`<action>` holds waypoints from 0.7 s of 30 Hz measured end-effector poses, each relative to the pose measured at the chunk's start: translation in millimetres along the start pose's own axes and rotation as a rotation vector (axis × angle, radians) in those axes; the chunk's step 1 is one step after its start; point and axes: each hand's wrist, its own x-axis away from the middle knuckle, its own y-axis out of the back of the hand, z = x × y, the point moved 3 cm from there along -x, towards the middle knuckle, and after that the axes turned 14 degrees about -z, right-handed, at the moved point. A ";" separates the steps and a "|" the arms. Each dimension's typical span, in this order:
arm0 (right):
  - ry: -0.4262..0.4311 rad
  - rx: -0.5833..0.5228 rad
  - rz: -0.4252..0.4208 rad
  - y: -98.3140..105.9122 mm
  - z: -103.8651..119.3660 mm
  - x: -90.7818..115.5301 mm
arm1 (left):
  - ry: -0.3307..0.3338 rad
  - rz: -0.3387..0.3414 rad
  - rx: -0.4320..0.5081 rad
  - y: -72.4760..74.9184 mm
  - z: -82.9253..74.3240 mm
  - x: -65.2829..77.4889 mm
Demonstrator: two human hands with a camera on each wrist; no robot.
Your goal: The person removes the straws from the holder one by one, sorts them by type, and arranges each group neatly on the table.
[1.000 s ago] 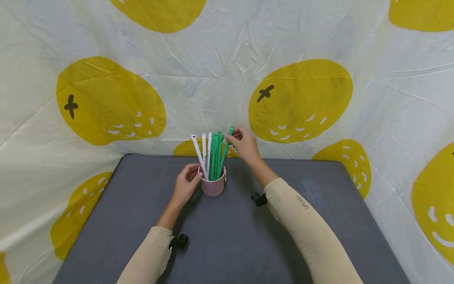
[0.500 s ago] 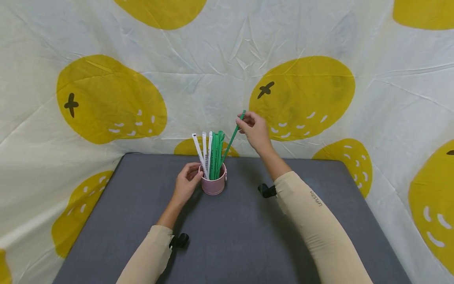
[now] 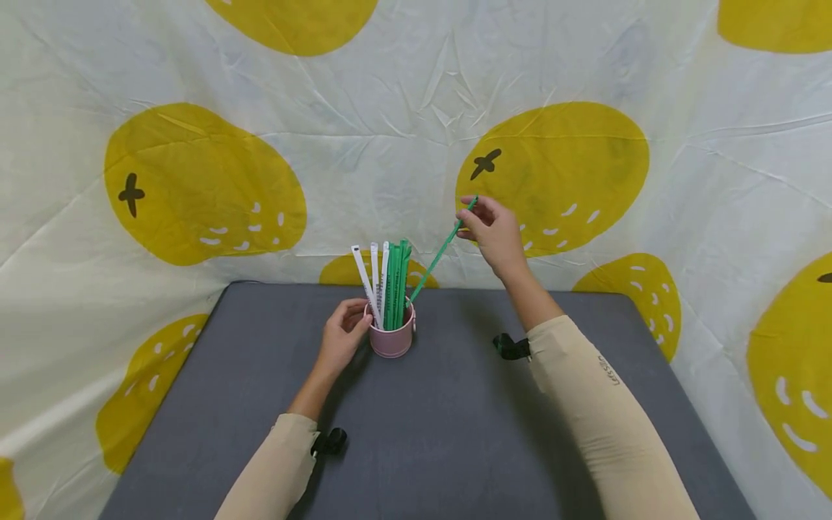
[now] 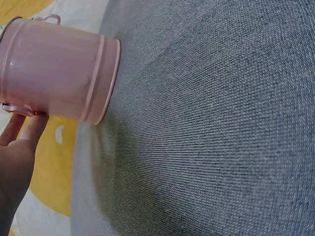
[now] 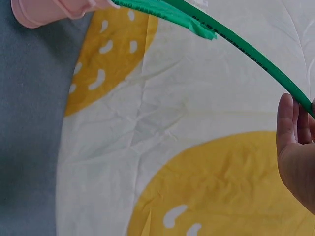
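Note:
A small pink bucket (image 3: 392, 344) stands upright on the table, holding several green wrapped straws (image 3: 395, 289) and a few white wrapped straws (image 3: 375, 282). At its left side, the thumb and fingers of my left hand (image 3: 340, 336) hold it by the rim and side handle; the left wrist view shows fingertips against the bucket wall (image 4: 54, 69). My right hand (image 3: 499, 237), raised at the right, pinches one green wrapped straw (image 3: 439, 254) near its upper end. That straw slants down to the bucket's rim, its lower end still at the opening. Printed lettering runs along it in the right wrist view.
The grey table (image 3: 429, 440) extends toward me and to both sides. Behind it hangs a white cloth (image 3: 383, 180) with large yellow fruit shapes. Black wrist cameras (image 3: 511, 348) are strapped at both sleeves.
My right hand has moved up and to the right, drawing the green wrapped straw mostly out of the bucket and tilting it rightward. The left hand and bucket have stayed in place.

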 end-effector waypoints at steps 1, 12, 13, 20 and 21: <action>0.000 0.007 -0.003 3.0 -2.8 -1.1 | -0.003 -0.001 0.000 -0.3 0.0 0.1; -0.072 0.144 -0.010 27.9 -33.6 1.4 | -0.006 -0.014 -0.035 -0.8 -0.2 -0.1; -0.080 0.157 -0.004 28.8 -36.9 1.8 | -0.005 -0.015 -0.039 -0.6 -0.2 -0.1; -0.145 0.179 0.030 30.8 -70.5 11.1 | -0.001 -0.013 -0.036 -0.3 -1.2 1.6; -0.147 0.183 0.035 30.6 -75.4 13.3 | 0.003 -0.013 -0.036 -0.4 -1.4 1.8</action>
